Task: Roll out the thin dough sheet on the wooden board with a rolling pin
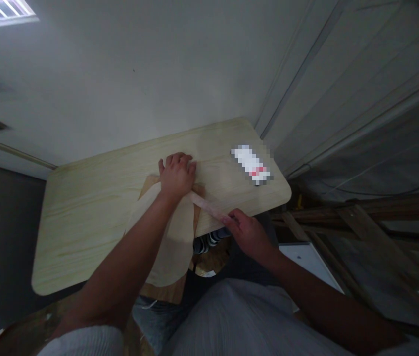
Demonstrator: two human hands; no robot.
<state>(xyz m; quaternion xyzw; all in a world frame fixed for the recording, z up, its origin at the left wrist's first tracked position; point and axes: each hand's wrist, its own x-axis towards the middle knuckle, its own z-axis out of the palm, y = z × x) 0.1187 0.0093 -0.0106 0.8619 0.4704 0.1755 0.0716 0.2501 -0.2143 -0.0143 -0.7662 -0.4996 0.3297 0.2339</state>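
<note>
A pale cream sheet with a rounded end [172,247] lies over a brown board-like piece [166,292], which runs from the table past its near edge toward my lap. My left hand [176,173] presses palm down at the far end of both, its fingers apart and slightly bent. From beneath that hand a narrow pale strip [209,206] slants to the right. My right hand [248,232], just off the near table edge, pinches the strip's other end between thumb and fingers. What the strip is made of and its end under my left palm cannot be made out.
The light wood-grain table [79,212] stands against a pale wall [138,79]. A blurred-out white object with a red patch [252,164] lies on its right part. Wooden planks [372,232] are on the right, and a white panel [311,264] is below.
</note>
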